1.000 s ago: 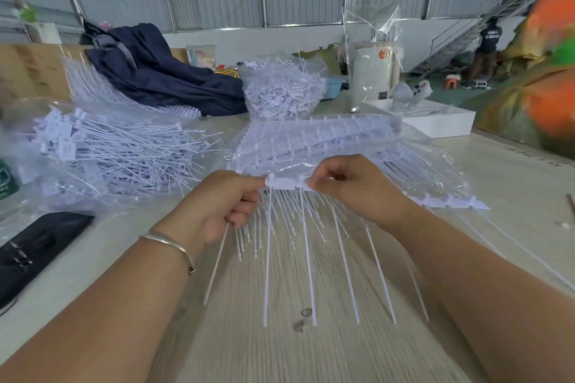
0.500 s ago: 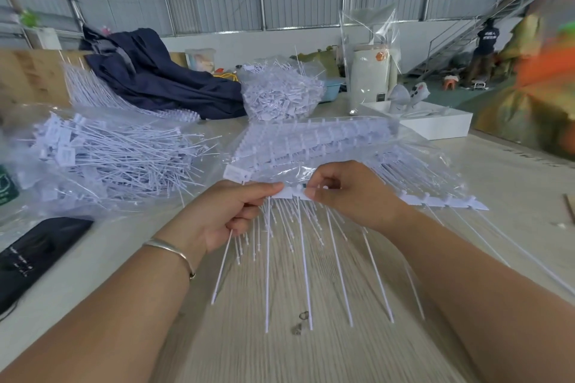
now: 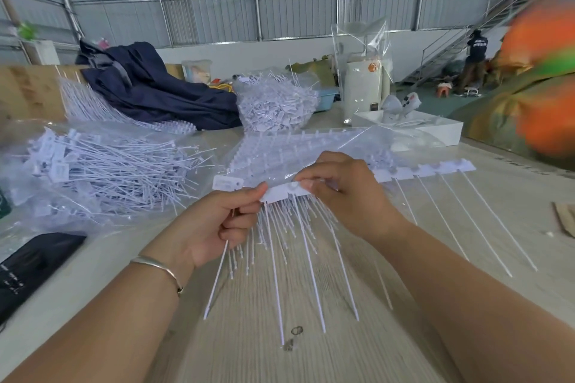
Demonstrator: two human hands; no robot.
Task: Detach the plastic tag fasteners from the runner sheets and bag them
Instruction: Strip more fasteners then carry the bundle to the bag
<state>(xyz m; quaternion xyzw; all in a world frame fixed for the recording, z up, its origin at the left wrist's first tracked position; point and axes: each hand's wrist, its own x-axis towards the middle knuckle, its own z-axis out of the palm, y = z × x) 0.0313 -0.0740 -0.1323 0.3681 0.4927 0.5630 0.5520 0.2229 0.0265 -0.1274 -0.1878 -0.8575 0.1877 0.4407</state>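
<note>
While runner sheet [image 3: 389,176] is being held above desk [image 3: 255,336] centre, detaching step is being carried out: right hand [image 3: 339,193] is pinching strip, left hand [image 3: 217,224] is pinching fastener [image 3: 225,182] at strip's left end. Next: fastener is likely being bagged, bag of loose fasteners [image 3: 93,171] lying near left edge.

Both hands, left [image 3: 217,224] & right [image 3: 342,190], pinch white plastic runner sheet [image 3: 404,173] w/ thin fasteners hanging, over pale wood-grain worktop [image 3: 255,351].
</note>
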